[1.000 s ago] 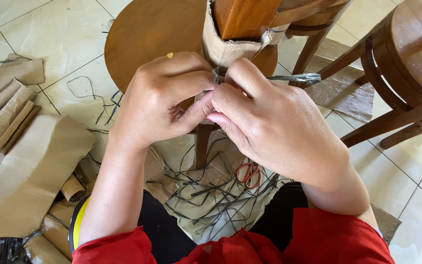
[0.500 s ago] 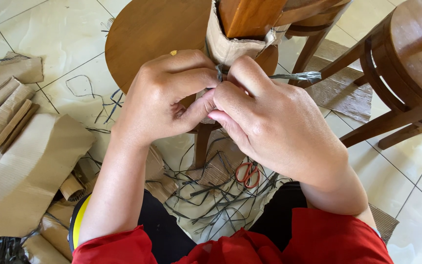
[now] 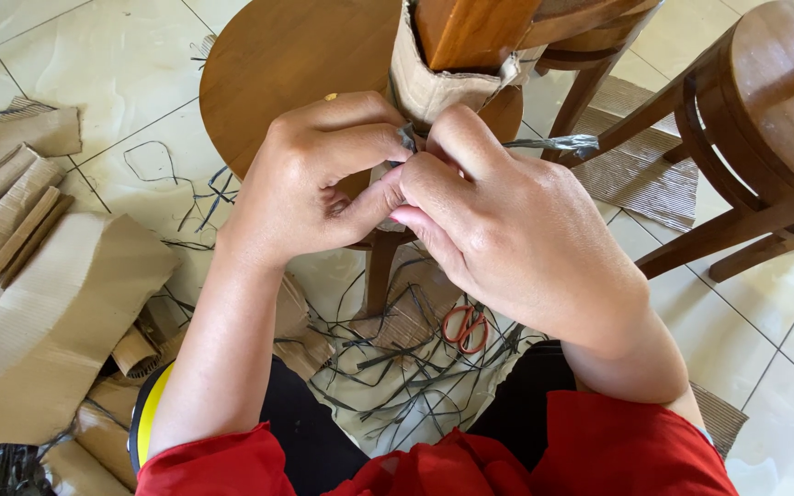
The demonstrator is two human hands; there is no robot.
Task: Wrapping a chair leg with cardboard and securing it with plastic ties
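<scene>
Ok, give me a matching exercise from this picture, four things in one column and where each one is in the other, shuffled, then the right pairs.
Things:
1. scissors
2. cardboard wrap
3. grey strap
4. cardboard sheet

Places:
A. around the wooden leg
B. flat on the tiles at far left
C. on the floor among dark strap offcuts
D. pinched between the left hand and right hand, its end sticking out right

Pairs: 1-C, 2-A, 3-D, 4-B

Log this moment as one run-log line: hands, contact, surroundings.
left hand: pinching grey strip | right hand: pinching same strip | at: cardboard-wrapped wooden leg | floor: orange scissors
</scene>
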